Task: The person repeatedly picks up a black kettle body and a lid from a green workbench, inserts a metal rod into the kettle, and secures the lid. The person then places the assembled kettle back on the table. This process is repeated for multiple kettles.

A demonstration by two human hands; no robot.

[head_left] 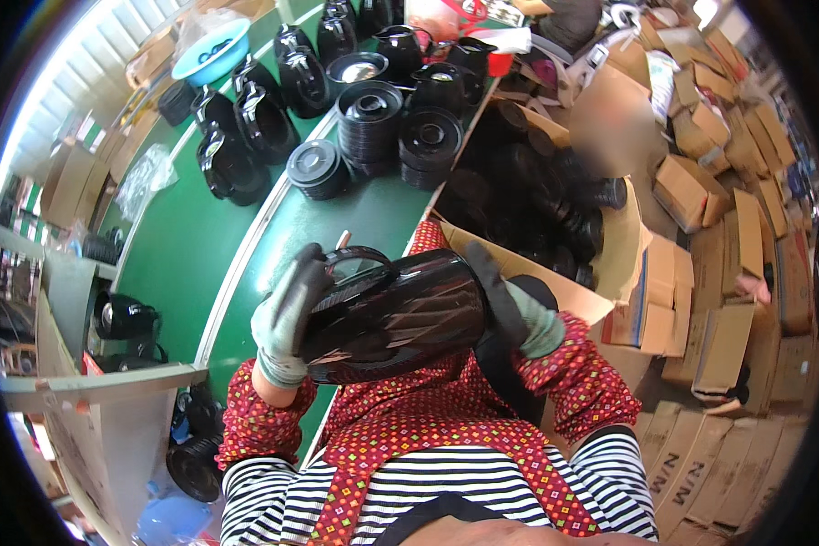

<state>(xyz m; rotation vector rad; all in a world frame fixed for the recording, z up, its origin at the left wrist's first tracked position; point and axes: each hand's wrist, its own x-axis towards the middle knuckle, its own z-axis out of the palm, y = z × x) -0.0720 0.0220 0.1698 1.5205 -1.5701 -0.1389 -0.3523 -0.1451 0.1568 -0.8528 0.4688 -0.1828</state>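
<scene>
A glossy black jug body (pixel 409 314) with a loop handle lies sideways across my lap, held up between my two gloved hands. My left hand (pixel 287 318), in a grey-green glove with dark fingers, closes round the jug's left end beside the handle. At the other end, my right hand (pixel 519 314) presses its dark glove fingers against the jug; some fingertips are hidden. A dark shape hangs just below the right hand, and I cannot make out what it is. Stacked black round lids (pixel 369 127) stand beyond the jug on the green bench (pixel 328 223).
Several black jugs (pixel 264 123) stand at the far left of the bench, near a blue basin (pixel 211 53). On my right, an open cardboard box (pixel 555 282) holds many black parts. More cartons (pixel 728 346) pile up behind it. A metal-edged stand (pixel 109 391) is at my left.
</scene>
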